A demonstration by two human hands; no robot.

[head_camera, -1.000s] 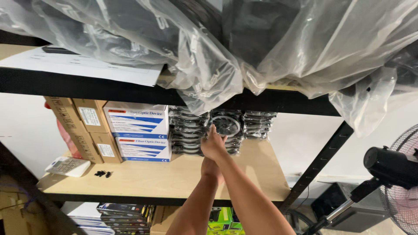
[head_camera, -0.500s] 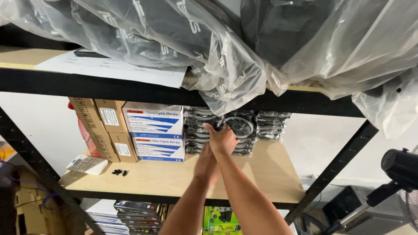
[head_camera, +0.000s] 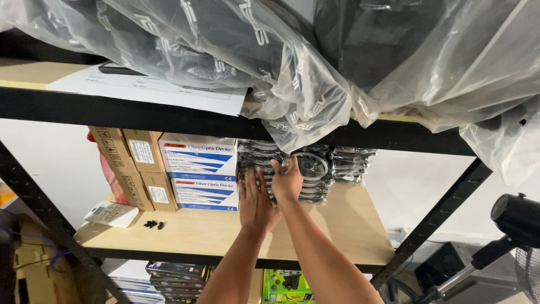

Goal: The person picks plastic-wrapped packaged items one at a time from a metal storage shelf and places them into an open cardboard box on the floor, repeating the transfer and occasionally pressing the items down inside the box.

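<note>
Both hands press flat against crinkly plastic-wrapped round fans (head_camera: 306, 169) stacked on the smooth wooden shelf (head_camera: 349, 225): left hand (head_camera: 257, 200) fingers spread, right hand (head_camera: 288, 179) gripping the stack's front edge.

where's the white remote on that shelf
In the head view the white remote lies at the wooden shelf's left end, beside the brown cartons, near small black screws.

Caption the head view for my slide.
Both hands, left hand and right hand, reach bagged round parts stacked on a wooden shelf.

Head view, near, facing shelf (head_camera: 225, 225)
</note>
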